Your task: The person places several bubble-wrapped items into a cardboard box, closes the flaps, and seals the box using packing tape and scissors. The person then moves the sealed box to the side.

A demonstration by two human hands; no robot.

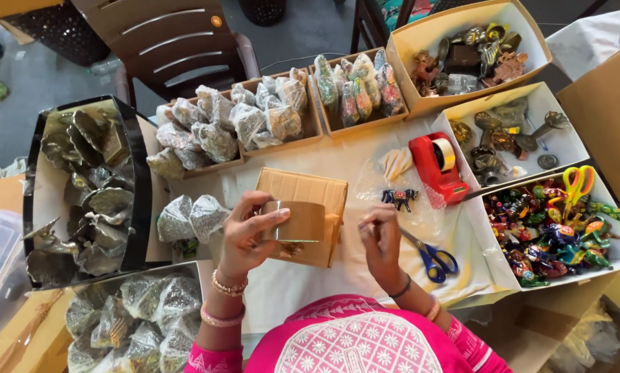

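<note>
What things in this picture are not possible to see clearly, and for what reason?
Head view only:
- What the left hand holds: a brown piece against the cardboard box; the fingers cover its edges.
- What the right hand pinches: too small to tell.
- One scissors blade: hidden under the right hand.
- Contents of the wrapped packets: blurred by crinkled plastic.
- Lower wrapped packets: cut off by the bottom edge.

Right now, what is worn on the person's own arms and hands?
Both hands are bare, without gloves. The left hand has beaded gold-and-pink bangles at the wrist; the right hand has a thin dark band and a pinkish bangle further up. Bright pink sleeves with a white pattern cover the upper arms.
</note>
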